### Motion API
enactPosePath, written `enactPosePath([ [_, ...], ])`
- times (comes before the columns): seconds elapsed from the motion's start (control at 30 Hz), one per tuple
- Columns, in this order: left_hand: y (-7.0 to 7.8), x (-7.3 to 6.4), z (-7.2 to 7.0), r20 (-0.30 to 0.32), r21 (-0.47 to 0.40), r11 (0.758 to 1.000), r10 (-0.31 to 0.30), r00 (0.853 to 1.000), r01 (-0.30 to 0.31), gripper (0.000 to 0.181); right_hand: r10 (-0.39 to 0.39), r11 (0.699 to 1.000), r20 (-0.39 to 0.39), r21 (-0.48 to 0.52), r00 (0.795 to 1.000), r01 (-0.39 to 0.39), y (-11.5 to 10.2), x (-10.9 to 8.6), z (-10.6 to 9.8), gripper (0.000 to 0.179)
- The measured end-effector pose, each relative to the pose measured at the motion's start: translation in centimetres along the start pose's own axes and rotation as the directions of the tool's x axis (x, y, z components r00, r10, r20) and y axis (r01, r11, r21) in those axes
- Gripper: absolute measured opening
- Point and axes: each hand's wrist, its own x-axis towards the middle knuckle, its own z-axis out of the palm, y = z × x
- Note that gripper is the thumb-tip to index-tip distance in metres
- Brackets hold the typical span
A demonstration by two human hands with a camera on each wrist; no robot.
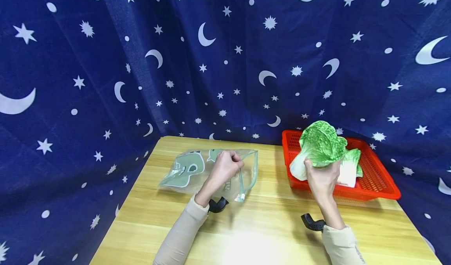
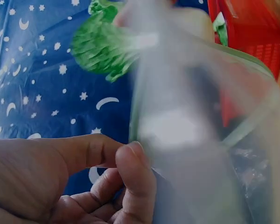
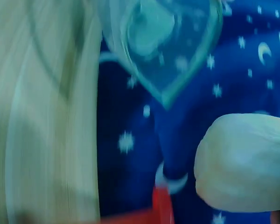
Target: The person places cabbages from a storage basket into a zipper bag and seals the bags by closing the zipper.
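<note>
My left hand (image 1: 224, 166) pinches the rim of a clear zip bag (image 1: 188, 171) with a green cartoon print. In the left wrist view, the thumb and index finger of that left hand (image 2: 100, 179) meet at the green-edged mouth of the bag (image 2: 186, 168), which hangs apart there. My right hand (image 1: 322, 179) grips a Chinese cabbage (image 1: 322, 141), its green leaves up, over the red basket. Its pale stem end (image 3: 245, 163) fills the right side of the right wrist view, where most of the holding hand is hidden.
A red perforated basket (image 1: 378, 169) stands at the table's right rear. Inside lies another white-stemmed cabbage (image 1: 349, 171), partly covered by my right hand. The wooden table (image 1: 267, 218) ends at a dark blue curtain (image 1: 243, 65) with moons and stars. Black wrist mounts (image 1: 218, 205) stick out beside both wrists.
</note>
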Motion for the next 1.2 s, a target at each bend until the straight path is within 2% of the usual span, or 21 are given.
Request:
enactPosePath([
  [0.17, 0.1, 0.0, 0.3, 0.062, -0.128, 0.992, -0.015, 0.998, 0.022, 0.005, 0.012, 0.984, 0.044, 0.177, 0.999, -0.02, -3.7, -2.6, 2.4, 0.067],
  [0.33, 0.2, 0.0, 0.5, 0.068, -0.209, 0.978, 0.006, 0.998, 0.008, 0.005, 0.011, 0.946, 0.123, 0.321, 0.992, -0.05, -8.0, -4.4, 3.8, 0.066],
  [0.43, 0.3, 0.1, 0.4, 0.058, -0.238, 0.971, 0.033, 0.998, -0.019, 0.005, 0.0, 0.943, 0.166, 0.329, 0.986, -0.056, -9.7, -5.3, 4.3, 0.063],
  [0.53, 0.3, 0.1, 0.3, 0.03, -0.278, 0.959, 0.068, 0.997, -0.057, 0.006, 0.045, 0.94, 0.234, 0.318, 0.971, -0.121, -10.2, -6.2, 4.6, 0.06],
  [0.6, 0.4, 0.0, 0.2, 0.005, -0.306, 0.948, 0.086, 0.996, -0.081, 0.006, 0.093, 0.938, 0.296, 0.295, 0.951, -0.183, -10.3, -6.7, 4.7, 0.06],
  [0.7, 0.6, 0.0, 0.0, -0.028, -0.345, 0.932, 0.105, 0.994, -0.108, 0.006, 0.14, 0.928, 0.401, 0.267, 0.905, -0.261, -10.0, -7.4, 5.0, 0.062],
  [0.8, 0.8, 0.0, -0.2, -0.048, -0.374, 0.919, 0.111, 0.993, -0.121, 0.006, 0.17, 0.913, 0.49, 0.248, 0.855, -0.323, -8.7, -8.0, 5.6, 0.066],
  [0.93, 0.8, 0.1, -0.4, -0.092, -0.372, 0.918, 0.112, 0.989, -0.138, 0.006, 0.206, 0.907, 0.57, 0.195, 0.796, -0.374, -6.6, -8.5, 6.3, 0.067],
  [1.03, 0.8, 0.0, -0.4, -0.126, -0.361, 0.919, 0.124, 0.984, -0.161, 0.009, 0.223, 0.939, 0.604, 0.079, 0.765, -0.336, -5.8, -8.9, 6.4, 0.066],
  [1.13, 0.9, -0.2, -0.4, -0.14, -0.368, 0.913, 0.134, 0.981, -0.177, 0.01, 0.218, 0.97, 0.631, -0.052, 0.744, -0.239, -5.2, -9.1, 6.3, 0.066],
  [1.2, 1.0, -0.3, -0.5, -0.142, -0.375, 0.91, 0.136, 0.98, -0.18, 0.009, 0.201, 0.979, 0.653, -0.112, 0.73, -0.17, -5.1, -9.0, 6.1, 0.064],
])
